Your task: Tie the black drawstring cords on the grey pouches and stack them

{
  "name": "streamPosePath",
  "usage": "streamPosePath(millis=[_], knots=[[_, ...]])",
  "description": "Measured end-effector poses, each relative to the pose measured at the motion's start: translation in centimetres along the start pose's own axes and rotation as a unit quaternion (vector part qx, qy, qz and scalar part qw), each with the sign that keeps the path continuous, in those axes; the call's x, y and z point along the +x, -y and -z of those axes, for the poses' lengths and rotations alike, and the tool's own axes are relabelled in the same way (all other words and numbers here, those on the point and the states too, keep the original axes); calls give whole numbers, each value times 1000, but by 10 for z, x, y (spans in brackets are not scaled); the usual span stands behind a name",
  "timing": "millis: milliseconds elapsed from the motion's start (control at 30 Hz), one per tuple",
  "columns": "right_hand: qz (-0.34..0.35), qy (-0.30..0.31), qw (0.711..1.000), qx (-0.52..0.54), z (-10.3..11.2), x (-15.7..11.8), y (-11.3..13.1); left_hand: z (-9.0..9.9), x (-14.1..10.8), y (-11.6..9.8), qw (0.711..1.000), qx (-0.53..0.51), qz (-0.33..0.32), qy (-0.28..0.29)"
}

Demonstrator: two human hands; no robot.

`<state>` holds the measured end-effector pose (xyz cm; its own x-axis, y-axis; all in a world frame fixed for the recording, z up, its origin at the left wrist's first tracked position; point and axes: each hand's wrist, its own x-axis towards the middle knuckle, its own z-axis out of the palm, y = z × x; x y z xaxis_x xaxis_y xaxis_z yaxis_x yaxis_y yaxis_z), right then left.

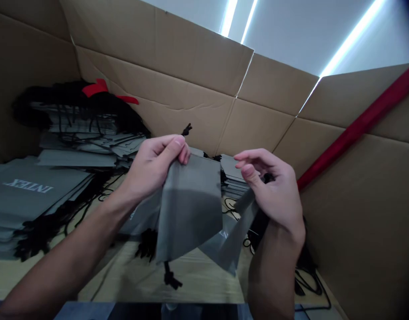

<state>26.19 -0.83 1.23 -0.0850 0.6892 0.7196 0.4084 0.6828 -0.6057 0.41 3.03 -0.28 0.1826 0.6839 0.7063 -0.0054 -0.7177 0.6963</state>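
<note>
My left hand (159, 160) pinches the top corner of a grey drawstring pouch (193, 200), its thumb pressed on the fingers. The pouch hangs flat in front of me, with knotted black cord ends sticking out above the hand and below the pouch. My right hand (269, 186) is to its right, thumb and forefinger slightly apart. Another grey pouch (239, 235) hangs slanted under that hand, apparently held by the curled fingers, which are partly hidden. Behind both hands lies a stack of grey pouches (236, 178).
Cardboard walls (191, 84) enclose the pale work surface (191, 284). At left are a stack of grey pouches (34, 186) printed INTEX and a taller pile (81, 146) with black cords and a red strip (96, 88). A red band (354, 129) slants across the right wall.
</note>
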Motion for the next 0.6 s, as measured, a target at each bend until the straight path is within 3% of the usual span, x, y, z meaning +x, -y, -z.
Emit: streamPosePath(millis=[100,233,267,333,467,600], knots=[[-69,44,995,-54,18,3,-24,12,4,3,998,-66,22,-8],[-134,265,953,54,14,-3,-54,18,3,-2,997,-76,5,-2],[-141,293,942,79,9,-8,-58,18,3,-2,997,-71,-4,1],[-159,286,938,118,-2,-18,-59,19,2,-2,998,-57,-25,-1],[-177,213,950,145,-11,-31,-49,33,-4,1,998,-22,-51,-6],[-90,156,980,91,-12,-26,-38,63,-22,0,993,92,-28,65]])
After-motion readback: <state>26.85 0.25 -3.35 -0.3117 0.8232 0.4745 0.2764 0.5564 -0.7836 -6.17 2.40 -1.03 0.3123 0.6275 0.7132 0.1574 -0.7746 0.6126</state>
